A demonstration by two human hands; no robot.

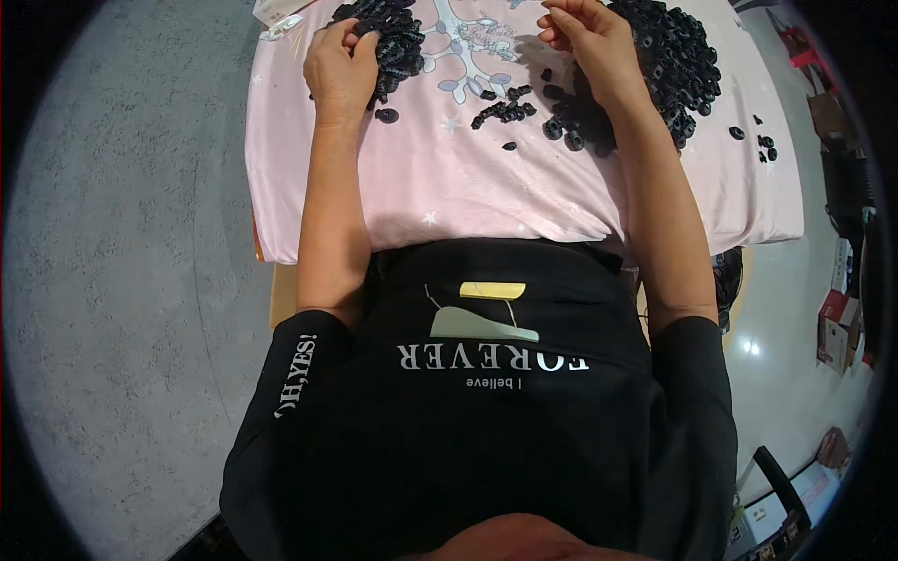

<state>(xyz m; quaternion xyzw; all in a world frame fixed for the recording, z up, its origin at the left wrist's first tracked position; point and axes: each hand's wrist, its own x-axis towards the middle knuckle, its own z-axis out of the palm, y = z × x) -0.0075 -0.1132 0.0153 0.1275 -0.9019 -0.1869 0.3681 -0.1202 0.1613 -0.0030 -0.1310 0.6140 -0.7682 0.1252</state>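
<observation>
My left hand point(340, 75) is at the left pile of small black parts point(398, 51), its thumb and fingers drawn together at the pile's edge. Whatever they may hold is hidden. My right hand point(596, 47) is raised over the cloth beside a larger pile of black, roundish parts point(678, 65). Its thumb and fingertips are pinched together, and anything between them is too small to make out. Between the piles lies a loose cluster of small black pieces point(505, 110). A single black piece point(386, 116) sits just below the left pile, near my left wrist.
A pink patterned cloth point(449, 196) covers the table. Several stray black pieces point(767, 145) lie toward its right side. At the far left corner is a white box point(277, 9). Boxes, among them a red and white carton point(835, 327), stand on the floor at right.
</observation>
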